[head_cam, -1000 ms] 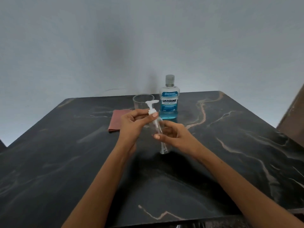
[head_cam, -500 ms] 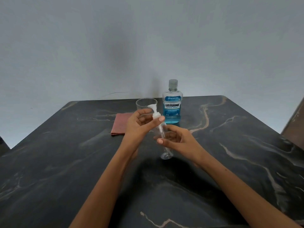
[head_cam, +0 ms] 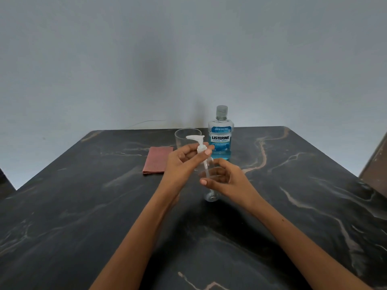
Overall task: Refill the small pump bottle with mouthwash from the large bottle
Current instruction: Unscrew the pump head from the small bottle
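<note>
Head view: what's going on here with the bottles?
A person holds the small pump bottle in the right hand, its base on the dark table. The left hand grips the white pump head, lifted partly out. The mouthwash bottle stands capped behind, beside an empty glass and a folded cloth.

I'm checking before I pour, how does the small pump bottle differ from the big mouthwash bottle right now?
The small pump bottle is clear, looks empty and tilts in the right hand, the left hand gripping its white pump collar. The large mouthwash bottle stands upright, untouched, at the table's far edge, holding blue liquid under a blue label. Its grey cap is still on, and it is taller and wider. Both are see-through plastic.
</note>
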Available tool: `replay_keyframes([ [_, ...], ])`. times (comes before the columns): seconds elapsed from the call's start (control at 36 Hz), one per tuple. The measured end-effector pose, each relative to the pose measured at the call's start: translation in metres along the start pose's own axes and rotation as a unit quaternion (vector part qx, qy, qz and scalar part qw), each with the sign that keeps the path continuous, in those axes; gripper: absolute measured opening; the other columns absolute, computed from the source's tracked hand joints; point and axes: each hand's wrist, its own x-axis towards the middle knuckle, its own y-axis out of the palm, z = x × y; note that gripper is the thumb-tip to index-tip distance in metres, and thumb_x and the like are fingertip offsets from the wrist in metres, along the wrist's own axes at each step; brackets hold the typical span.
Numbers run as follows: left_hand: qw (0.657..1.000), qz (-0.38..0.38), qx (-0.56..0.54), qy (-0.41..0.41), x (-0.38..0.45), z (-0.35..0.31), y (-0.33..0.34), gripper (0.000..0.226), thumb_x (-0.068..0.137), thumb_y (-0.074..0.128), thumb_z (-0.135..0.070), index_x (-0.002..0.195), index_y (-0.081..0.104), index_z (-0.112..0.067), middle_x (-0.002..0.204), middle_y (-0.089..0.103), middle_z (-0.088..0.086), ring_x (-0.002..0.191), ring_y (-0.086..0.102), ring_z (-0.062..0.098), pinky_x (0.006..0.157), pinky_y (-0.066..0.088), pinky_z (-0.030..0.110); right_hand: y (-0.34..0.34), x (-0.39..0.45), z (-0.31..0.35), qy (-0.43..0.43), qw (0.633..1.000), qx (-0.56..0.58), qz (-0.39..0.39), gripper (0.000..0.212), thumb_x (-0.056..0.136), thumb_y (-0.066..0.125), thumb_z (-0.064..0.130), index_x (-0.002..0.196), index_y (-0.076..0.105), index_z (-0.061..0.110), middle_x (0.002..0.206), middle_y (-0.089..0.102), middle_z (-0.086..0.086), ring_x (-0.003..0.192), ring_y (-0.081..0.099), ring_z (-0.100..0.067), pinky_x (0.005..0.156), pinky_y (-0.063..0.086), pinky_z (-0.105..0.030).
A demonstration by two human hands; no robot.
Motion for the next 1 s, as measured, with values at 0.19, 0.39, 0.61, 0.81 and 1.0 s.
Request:
replay_keyframes([
  [0.19,0.998,-0.033,0.023,0.043,-0.001,-0.004,0.002,0.031,0.08,0.074,-0.016,0.108,0.07,-0.005,0.098,0.076,0.005,0.094,0.072,0.015,0.081,0.056,0.024,-0.002,-0.001,0.005,0.008,1.0,0.002,-0.012,0.052,0.07,0.079,0.034,0.114,0.054,0.021,0.105,0.067,0.004,0.096,0.067,-0.01,0.085,0.056,-0.029],
  [0.39,0.986,-0.152,-0.005,0.07,0.015,-0.025,0.011,0.03,0.066,0.084,-0.025,0.088,0.074,-0.006,0.085,0.076,0.007,0.085,0.073,0.02,0.075,0.056,0.024,-0.002,-0.001,0.007,0.017,1.0,0.007,-0.008,0.054,0.067,0.082,0.031,0.111,0.053,0.019,0.107,0.067,-0.001,0.095,0.068,-0.012,0.084,0.057,-0.03],
  [0.61,0.973,-0.219,-0.033,0.071,0.039,-0.06,0.009,0.034,0.072,0.082,-0.026,0.092,0.074,0.0,0.086,0.076,0.009,0.072,0.07,0.009,0.074,0.057,0.021,-0.006,-0.003,0.008,0.024,0.999,0.029,0.007,0.06,0.059,0.082,0.039,0.108,0.053,0.02,0.106,0.069,0.0,0.096,0.068,-0.01,0.084,0.057,-0.031],
  [0.81,0.958,-0.26,-0.092,0.08,0.05,-0.078,0.0,0.036,0.077,0.079,-0.025,0.098,0.072,0.003,0.09,0.075,0.011,0.082,0.071,0.016,0.074,0.057,0.024,-0.007,-0.004,0.008,0.031,0.999,0.037,0.011,0.058,0.061,0.082,0.034,0.109,0.052,0.019,0.107,0.069,-0.001,0.097,0.068,-0.012,0.087,0.056,-0.035],
  [1.0,0.965,-0.246,-0.086,0.015,0.043,-0.057,-0.028,0.029,0.073,0.082,-0.03,0.086,0.074,-0.005,0.088,0.076,0.009,0.087,0.072,0.02,0.077,0.058,0.027,-0.008,-0.004,0.005,0.025,0.999,0.039,0.003,0.05,0.068,0.082,0.026,0.109,0.053,0.02,0.107,0.069,0.002,0.097,0.068,-0.01,0.082,0.057,-0.029],
])
